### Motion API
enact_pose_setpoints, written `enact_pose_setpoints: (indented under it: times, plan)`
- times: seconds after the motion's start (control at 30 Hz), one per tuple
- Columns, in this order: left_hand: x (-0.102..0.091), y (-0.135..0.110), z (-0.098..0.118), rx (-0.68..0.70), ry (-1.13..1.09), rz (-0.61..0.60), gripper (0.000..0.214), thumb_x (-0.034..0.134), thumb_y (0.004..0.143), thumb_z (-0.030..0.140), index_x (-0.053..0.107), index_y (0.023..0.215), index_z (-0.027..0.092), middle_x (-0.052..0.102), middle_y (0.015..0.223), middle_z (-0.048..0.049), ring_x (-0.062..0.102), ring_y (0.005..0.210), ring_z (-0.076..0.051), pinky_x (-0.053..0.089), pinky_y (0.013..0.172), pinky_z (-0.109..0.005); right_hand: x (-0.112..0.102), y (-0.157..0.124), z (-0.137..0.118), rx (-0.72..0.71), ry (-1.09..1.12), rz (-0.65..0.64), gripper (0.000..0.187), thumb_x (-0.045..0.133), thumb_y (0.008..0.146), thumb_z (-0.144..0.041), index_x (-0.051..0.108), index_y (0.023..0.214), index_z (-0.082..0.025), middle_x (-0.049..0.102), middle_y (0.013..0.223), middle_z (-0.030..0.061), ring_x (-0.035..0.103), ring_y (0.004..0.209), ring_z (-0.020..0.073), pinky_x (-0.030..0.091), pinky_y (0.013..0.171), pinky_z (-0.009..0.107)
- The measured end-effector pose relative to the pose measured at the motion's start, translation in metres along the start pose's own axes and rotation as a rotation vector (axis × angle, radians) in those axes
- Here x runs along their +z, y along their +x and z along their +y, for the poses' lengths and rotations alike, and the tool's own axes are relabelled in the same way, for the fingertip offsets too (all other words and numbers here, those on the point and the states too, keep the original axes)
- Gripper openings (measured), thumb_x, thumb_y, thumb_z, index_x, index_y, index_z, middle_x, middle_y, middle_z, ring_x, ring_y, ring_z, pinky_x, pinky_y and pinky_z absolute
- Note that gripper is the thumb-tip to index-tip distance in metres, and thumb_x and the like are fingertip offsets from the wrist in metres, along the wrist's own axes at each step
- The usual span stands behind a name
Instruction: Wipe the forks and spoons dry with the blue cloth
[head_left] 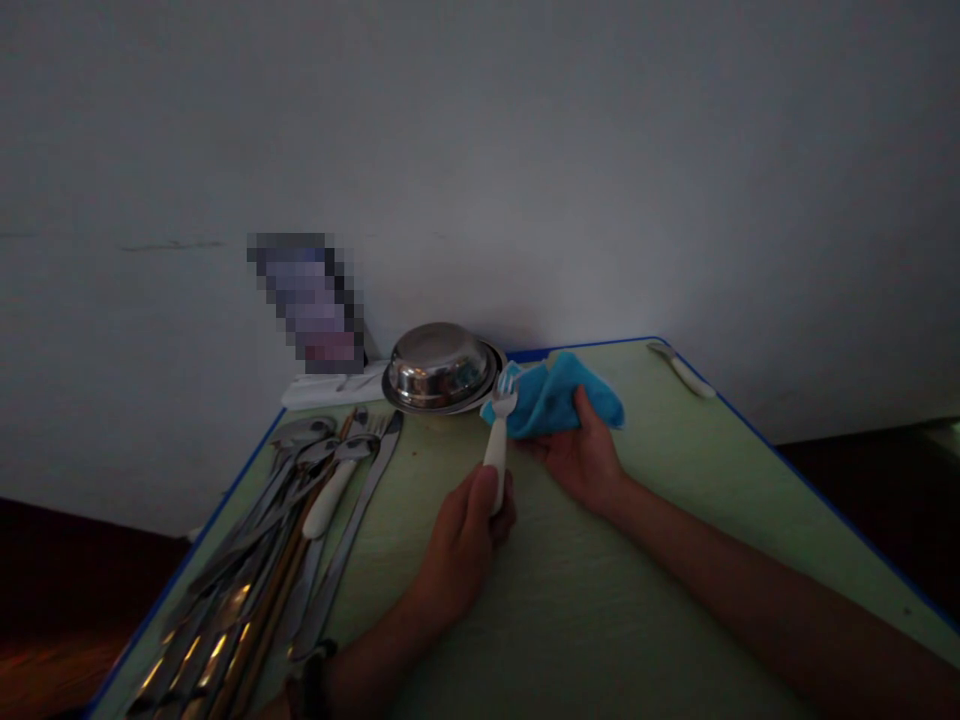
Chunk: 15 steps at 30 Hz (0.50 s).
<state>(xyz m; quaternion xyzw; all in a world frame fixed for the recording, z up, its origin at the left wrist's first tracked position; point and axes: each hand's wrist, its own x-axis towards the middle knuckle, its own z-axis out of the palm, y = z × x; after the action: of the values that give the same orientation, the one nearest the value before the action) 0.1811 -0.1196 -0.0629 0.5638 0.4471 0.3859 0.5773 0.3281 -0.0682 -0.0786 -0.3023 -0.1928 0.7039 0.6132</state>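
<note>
A fork with a white handle [496, 450] points up and away over the middle of the table, its metal tines in front of a blue cloth [564, 395]. My left hand [465, 525] is closed around the lower part of that handle. To the right, my right hand [585, 455] grips the blue cloth, thumb on top and the other fingers partly hidden below it. The cloth's left edge is right by the tines; whether they touch I cannot tell.
Upturned metal bowls [439, 362] stand at the back. Spoons, knives, forks and chopsticks [259, 600] lie piled at the left. A white-handled utensil [682, 370] rests at the far right corner. A blurred-out screen [311, 300] leans by the wall. Blue edging borders the green table [600, 620].
</note>
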Motion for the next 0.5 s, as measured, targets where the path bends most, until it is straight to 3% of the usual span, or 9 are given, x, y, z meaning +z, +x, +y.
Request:
enact_pose_setpoints:
  times: [0.13,0.37,0.5]
  plan:
    - [-0.0037,0.0038,0.0022,0.016,0.028,0.050,0.039,0.024,0.091,0.045,0.037,0.065,0.020,0.030,0.051,0.0069,0.029,0.044,-0.009,0.026,0.044,-0.022,0.0034,-0.0012,0.0038,-0.027,-0.050,-0.048,0.033,0.048,0.078,-0.048,0.062,0.097,-0.025,0.069,0.102,0.0012,0.060,0.099,0.0210,0.046,0.084,0.040]
    - [-0.0055,0.0001,0.0020,0.093,0.373,-0.233,0.038,0.027,0.091,0.041,0.042,0.064,0.019,0.041,0.055,0.0042,0.040,0.051,-0.011,0.030,0.050,-0.024,0.0012,-0.0037,0.0090,-0.039,-0.281,0.006,0.030,0.061,0.070,-0.042,0.066,0.091,-0.022,0.070,0.092,0.0025,0.060,0.098,0.0216,0.045,0.088,0.037]
    - [-0.0060,-0.0002,0.0044,0.097,0.441,-0.246,0.038,0.027,0.091,0.039,0.042,0.063,0.019,0.041,0.054,0.0043,0.040,0.050,-0.011,0.030,0.051,-0.024,0.0028,-0.0051,0.0090,-0.031,-0.249,0.035,0.038,0.065,0.068,-0.044,0.063,0.098,-0.020,0.070,0.094,0.0042,0.062,0.095,0.0215,0.046,0.085,0.036]
